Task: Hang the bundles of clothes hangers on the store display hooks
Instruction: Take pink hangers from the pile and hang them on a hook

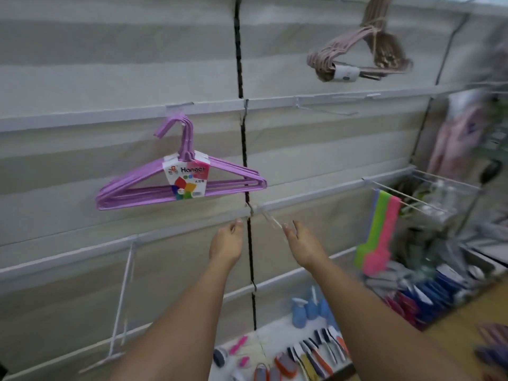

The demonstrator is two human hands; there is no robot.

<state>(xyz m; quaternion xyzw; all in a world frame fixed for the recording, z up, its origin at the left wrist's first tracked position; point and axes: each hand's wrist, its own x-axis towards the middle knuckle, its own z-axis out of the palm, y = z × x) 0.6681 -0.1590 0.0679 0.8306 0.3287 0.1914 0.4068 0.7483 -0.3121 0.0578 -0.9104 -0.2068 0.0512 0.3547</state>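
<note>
- Purple hanger bundle (178,182) and pinkish bundle (357,55) hang on the wall rails.
- Left hand (226,243) and right hand (303,244), fingers loose and empty, reach toward a bare hook (270,220); more bundles likely remain.

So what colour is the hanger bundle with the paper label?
Purple plastic hanger bundle, clearest in the head view.

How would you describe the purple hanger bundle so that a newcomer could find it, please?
Start at the black seam down the display wall. Just left of it, the purple bundle hangs from a hook. Unlike the beige bundle upper right, it carries a colourful "Hanger" label.
</note>
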